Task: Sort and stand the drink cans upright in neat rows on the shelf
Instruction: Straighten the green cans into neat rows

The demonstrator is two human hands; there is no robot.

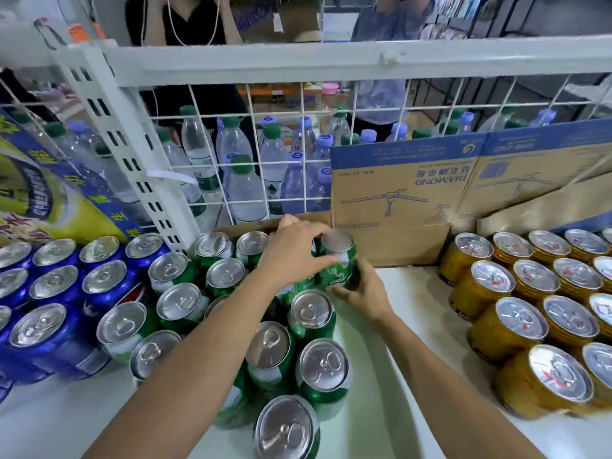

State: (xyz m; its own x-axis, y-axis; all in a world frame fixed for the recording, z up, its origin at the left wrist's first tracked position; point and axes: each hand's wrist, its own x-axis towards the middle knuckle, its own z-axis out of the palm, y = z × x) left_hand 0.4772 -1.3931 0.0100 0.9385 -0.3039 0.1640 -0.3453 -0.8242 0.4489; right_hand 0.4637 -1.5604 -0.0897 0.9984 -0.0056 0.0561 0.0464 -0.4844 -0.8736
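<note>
Green can [337,263] is held near the back edge of the white shelf [390,326], just before a cardboard box [390,200]. The left hand [291,251] curls its grip over the can's upper part, and the right hand [362,293] grips its lower side. Other green cans [311,313] crowd its left. Gold cans [530,293] stand in rows at the right edge, with bare shelf between. Blue cans [49,293] fill the left edge.

L cans [46,329], mid cans [323,366] & R cans [516,321] are standing on shelf [417,293], w/ box [397,193] & bottles [245,190] sitting behind.
</note>
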